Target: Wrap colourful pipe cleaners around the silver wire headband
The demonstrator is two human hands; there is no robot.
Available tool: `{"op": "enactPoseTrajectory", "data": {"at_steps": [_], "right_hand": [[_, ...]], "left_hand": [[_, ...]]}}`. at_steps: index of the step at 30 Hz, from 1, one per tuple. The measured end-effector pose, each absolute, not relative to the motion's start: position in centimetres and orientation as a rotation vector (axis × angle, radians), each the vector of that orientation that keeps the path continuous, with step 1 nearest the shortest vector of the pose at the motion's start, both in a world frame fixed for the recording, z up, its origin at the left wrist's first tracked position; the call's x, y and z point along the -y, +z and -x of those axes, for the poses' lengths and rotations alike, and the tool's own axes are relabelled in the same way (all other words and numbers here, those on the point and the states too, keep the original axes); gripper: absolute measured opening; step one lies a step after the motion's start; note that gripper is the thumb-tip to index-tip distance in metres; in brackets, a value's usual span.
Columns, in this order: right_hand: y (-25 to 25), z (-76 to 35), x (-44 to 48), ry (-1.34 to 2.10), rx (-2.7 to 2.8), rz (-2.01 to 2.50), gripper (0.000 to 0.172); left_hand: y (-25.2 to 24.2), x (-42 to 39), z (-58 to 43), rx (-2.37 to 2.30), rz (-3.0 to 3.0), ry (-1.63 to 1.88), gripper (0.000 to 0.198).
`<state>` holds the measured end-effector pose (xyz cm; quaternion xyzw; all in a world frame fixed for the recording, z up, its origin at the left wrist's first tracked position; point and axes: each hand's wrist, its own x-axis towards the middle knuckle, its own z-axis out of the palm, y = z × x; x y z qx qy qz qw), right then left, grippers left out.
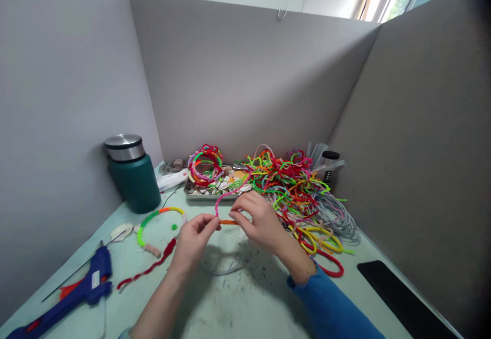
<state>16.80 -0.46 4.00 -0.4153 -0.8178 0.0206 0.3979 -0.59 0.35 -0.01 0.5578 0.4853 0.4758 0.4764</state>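
Between the fingertips of both hands runs a short stretch of orange pipe cleaner [227,222], level above the table. My left hand [197,234] pinches its left end. A pink pipe cleaner [226,194] rises from those fingertips and curves up to the right. My right hand [259,220] is closed at the orange stretch's other end, its fingertips partly hiding what they grip. Below the hands shows the lower arc of a thin grey ring [222,273]; whether it joins the held piece I cannot tell.
A heap of colourful pipe cleaners [291,180] lies at back right, beside a metal tray [192,197] of small pieces and wrapped rings [205,165]. Left are a teal bottle [134,183], a blue glue gun [92,277], a multicoloured ring [142,229] and a red twisted strand [148,268]. Grey panels surround the table.
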Motion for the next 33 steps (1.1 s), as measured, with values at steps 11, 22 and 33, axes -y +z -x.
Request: {"op": "enactPoseTrajectory", "data": {"at_steps": [11,22,33], "right_hand": [[2.5,-15.3,0.5,0.316,2.105,1.044,0.007],[2.2,-14.8,0.7,0.354,2.063,1.032,0.008],[1.8,-14.7,0.6,0.341,2.046,1.063,0.005]], "left_hand": [[0.0,-0.3,0.6,-1.060,-1.243,1.184,0.029],[0.0,0.0,0.2,-1.037,-1.336,1.251,0.025],[0.0,0.4,0.4,-1.103,-1.551,1.252,0.028]]}}
